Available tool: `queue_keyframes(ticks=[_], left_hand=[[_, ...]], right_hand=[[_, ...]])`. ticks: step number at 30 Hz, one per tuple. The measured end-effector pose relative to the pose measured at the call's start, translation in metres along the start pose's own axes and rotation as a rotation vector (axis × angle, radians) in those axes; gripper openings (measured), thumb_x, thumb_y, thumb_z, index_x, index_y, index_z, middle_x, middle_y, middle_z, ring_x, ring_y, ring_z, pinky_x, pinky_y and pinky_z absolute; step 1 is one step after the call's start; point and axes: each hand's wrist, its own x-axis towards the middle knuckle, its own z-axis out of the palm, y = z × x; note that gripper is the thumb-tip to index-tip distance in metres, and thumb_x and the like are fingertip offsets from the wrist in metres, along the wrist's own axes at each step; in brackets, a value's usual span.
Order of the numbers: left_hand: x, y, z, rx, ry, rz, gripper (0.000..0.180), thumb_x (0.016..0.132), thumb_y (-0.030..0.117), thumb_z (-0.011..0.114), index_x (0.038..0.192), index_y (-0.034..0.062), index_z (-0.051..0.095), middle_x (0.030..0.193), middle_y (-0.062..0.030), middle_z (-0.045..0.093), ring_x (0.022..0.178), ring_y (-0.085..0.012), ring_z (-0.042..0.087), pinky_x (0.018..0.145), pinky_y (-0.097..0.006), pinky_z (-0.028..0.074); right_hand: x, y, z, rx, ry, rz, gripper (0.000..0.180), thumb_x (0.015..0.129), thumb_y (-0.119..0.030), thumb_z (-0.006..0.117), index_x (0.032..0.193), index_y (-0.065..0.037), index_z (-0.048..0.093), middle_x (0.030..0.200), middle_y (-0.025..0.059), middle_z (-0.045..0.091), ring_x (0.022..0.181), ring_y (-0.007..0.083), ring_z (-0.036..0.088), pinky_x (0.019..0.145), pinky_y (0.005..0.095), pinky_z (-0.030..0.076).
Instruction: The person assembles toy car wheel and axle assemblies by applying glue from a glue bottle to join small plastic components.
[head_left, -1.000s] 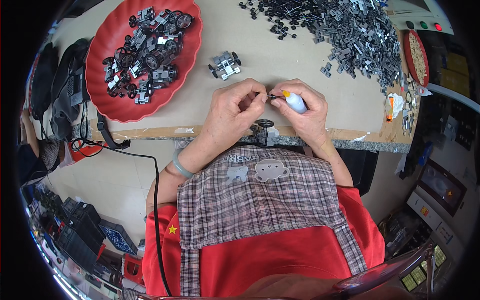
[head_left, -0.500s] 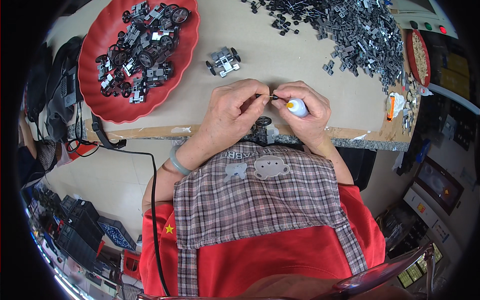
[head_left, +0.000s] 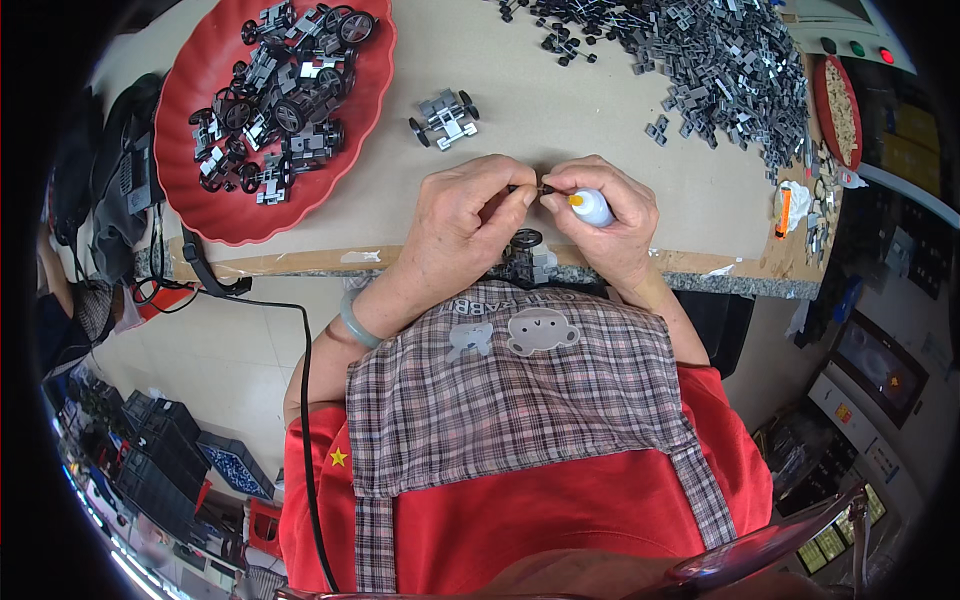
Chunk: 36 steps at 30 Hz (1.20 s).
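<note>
In front of me, a thin metal axle with black ends (head_left: 543, 189) spans the gap between my two hands. My left hand (head_left: 470, 205) is closed, pinching one end between thumb and forefinger. My right hand (head_left: 612, 215) pinches the other end with its fingertips and also holds a small white squeeze bottle (head_left: 592, 207) with a yellow tip, pointing left. Fingers partly hide the axle. Below the hands, by the table's near edge, sits a wheeled toy chassis (head_left: 528, 258), partly covered. Another grey-and-black chassis (head_left: 445, 120) lies just beyond my left hand.
A red scalloped basin (head_left: 175, 150) at the left holds several finished-looking chassis. Small grey parts (head_left: 730, 80) are heaped at the far right, beside a pile of black axles (head_left: 570, 45). An orange-and-white tube (head_left: 785, 212) lies near the right edge. A black cable (head_left: 305, 400) hangs at my left.
The fingertips have come slightly closer together, and less of the bare metal rod shows between them. The bottle has shifted a little left with my right hand.
</note>
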Motion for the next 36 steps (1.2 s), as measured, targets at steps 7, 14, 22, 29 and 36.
queue_keyframes(ticks=[7,14,22,29,36], left_hand=[[0.001,-0.001,-0.004,-0.013,-0.031,-0.068,0.008,0.082,0.003,0.065,0.089,0.0001,0.062,0.069,-0.0056,0.059,0.052,-0.009,0.052,0.048,-0.025,0.041],[-0.002,0.003,-0.004,-0.148,-0.06,-0.149,0.018,0.081,0.006,0.068,0.098,0.0031,0.064,0.07,-0.0025,0.06,0.053,-0.0059,0.052,0.046,-0.024,0.04],[-0.004,0.015,-0.023,0.251,-0.392,0.315,0.035,0.071,-0.004,0.063,0.104,0.0068,0.067,0.102,-0.0072,0.06,0.093,-0.0198,0.056,0.073,-0.029,0.047],[-0.008,0.009,-0.01,0.335,-0.57,0.352,0.022,0.068,0.003,0.067,0.09,0.0037,0.064,0.098,-0.0027,0.062,0.099,-0.0202,0.054,0.078,-0.031,0.047],[-0.002,0.008,-0.019,-0.035,-0.172,-0.236,0.016,0.083,0.001,0.066,0.094,0.0018,0.054,0.093,-0.0057,0.064,0.076,-0.0114,0.062,0.06,-0.024,0.051]], right_hand=[[0.01,-0.011,-0.001,-0.032,0.049,-0.013,0.024,0.067,0.004,0.072,0.089,-0.004,0.066,0.086,0.0082,0.067,0.077,0.0175,0.067,0.068,0.0279,0.054],[0.01,-0.006,-0.015,-0.086,0.006,-0.063,0.025,0.065,0.005,0.072,0.087,-0.004,0.066,0.087,0.0088,0.067,0.079,0.017,0.067,0.069,0.0281,0.055],[0.002,0.005,-0.026,0.054,0.146,0.155,0.018,0.075,0.006,0.069,0.089,-0.003,0.062,0.091,0.0081,0.068,0.084,0.0132,0.065,0.073,0.0244,0.052],[0.004,0.004,-0.023,0.167,0.121,0.176,0.018,0.077,0.006,0.068,0.091,-0.003,0.06,0.095,0.0105,0.067,0.086,0.0137,0.064,0.075,0.0261,0.052],[0.002,-0.001,-0.026,0.282,0.145,0.362,0.016,0.079,0.003,0.068,0.091,-0.002,0.06,0.094,0.01,0.066,0.087,0.0128,0.062,0.077,0.0267,0.05]])
